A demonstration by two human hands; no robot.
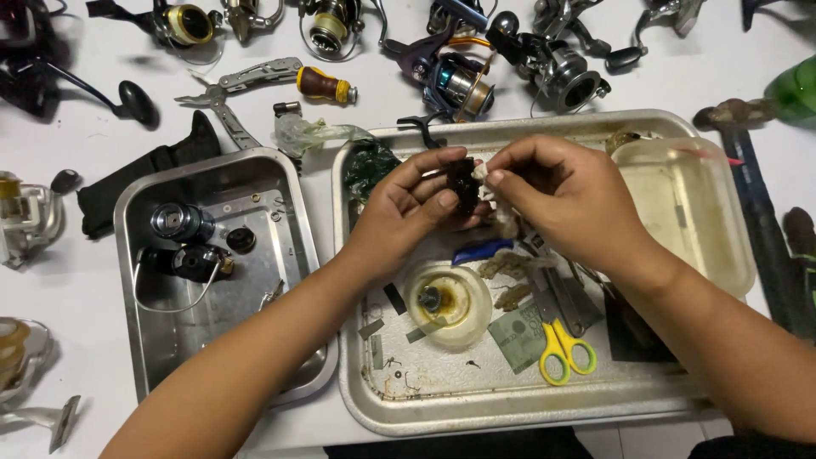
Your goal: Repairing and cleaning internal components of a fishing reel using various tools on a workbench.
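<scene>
My left hand (408, 208) pinches a small dark reel part (464, 185) between thumb and forefingers, raised above the large steel tray (365, 399) so anything shed falls into it, as I judge. My right hand (557, 200) is closed on a scrap of pale cloth (501, 217), pressed to the part's right side; the part sits between both hands, over the tray's upper middle.

Below the hands: a blue strip (480, 251), a round translucent dish (448, 303) with a dark spindle in it, and yellow-handled scissors (565, 348), all close by. A clear plastic tub (688, 208) rests in the tray's right end.

To the left, a smaller steel tray (149, 340) keeps other dark reel pieces (183, 242) apart from this one. Beyond, on the white table (85, 127), lie folding pliers (238, 85), a brown knob (325, 85) and several whole fishing reels (510, 59).
</scene>
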